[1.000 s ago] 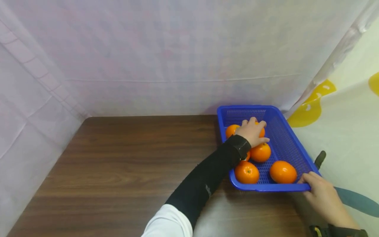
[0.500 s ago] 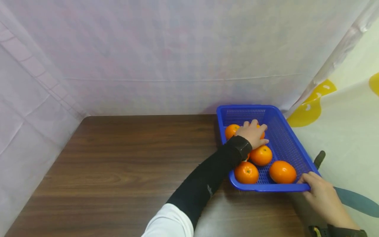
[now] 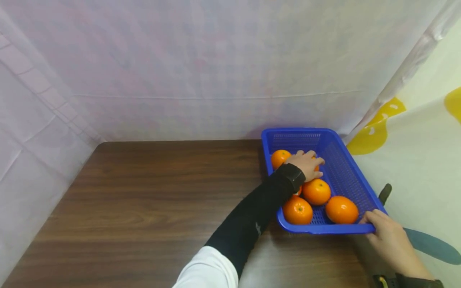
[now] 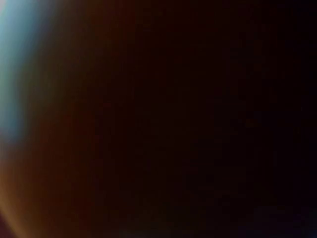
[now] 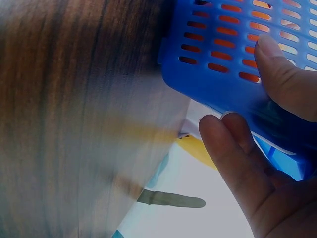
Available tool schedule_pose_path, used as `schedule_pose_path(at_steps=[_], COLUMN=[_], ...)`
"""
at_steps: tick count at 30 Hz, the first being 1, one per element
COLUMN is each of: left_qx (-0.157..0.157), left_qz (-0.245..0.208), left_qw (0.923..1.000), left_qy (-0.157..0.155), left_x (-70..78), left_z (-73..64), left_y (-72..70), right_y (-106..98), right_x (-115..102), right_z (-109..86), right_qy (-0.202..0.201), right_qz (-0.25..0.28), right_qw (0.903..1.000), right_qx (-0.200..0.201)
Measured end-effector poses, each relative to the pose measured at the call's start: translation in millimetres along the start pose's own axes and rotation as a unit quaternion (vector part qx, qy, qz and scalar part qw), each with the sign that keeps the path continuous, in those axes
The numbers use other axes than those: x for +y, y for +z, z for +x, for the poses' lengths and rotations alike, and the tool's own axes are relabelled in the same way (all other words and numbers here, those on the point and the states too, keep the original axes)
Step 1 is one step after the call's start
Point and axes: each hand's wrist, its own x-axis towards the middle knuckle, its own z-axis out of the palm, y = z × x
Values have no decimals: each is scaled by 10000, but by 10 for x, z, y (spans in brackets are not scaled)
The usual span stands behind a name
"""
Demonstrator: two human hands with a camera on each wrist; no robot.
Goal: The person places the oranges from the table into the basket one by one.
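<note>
A blue plastic basket with slotted walls stands at the right end of the table, with several oranges in it. My left hand is inside the basket, its fingers spread and bent over an orange that it mostly covers. Closer to me, another orange lies just below that hand. My right hand grips the basket's near right corner. In the right wrist view, its thumb presses on the slotted wall while the fingers reach under the corner. The left wrist view is almost wholly dark.
More oranges sit at the basket's left wall, near left corner and near side; one is partly hidden under my left wrist. The brown wooden table extends leftward. Pale cloth hangs behind, patterned cloth at right.
My left hand has shifted slightly toward me inside the basket, and the orange below it has moved a little nearer. The right hand keeps its grip on the corner.
</note>
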Motion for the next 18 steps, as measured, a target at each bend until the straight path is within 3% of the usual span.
schedule_pose_path(at_steps=[11, 15, 18], left_qx=[-295, -362, -387], left_qz=[-21, 83, 231], left_qw=[9996, 9993, 9990], left_qy=[-9, -19, 51], left_x=[4, 17, 29], left_z=[150, 98, -19], left_y=[77, 67, 8], right_y=[-6, -5, 2], right_x=[-1, 5, 21], right_z=[-3, -9, -5], right_qy=[125, 141, 58], right_qz=[30, 43, 38], right_qw=[9999, 9998, 9999], right_qx=[-112, -128, -75])
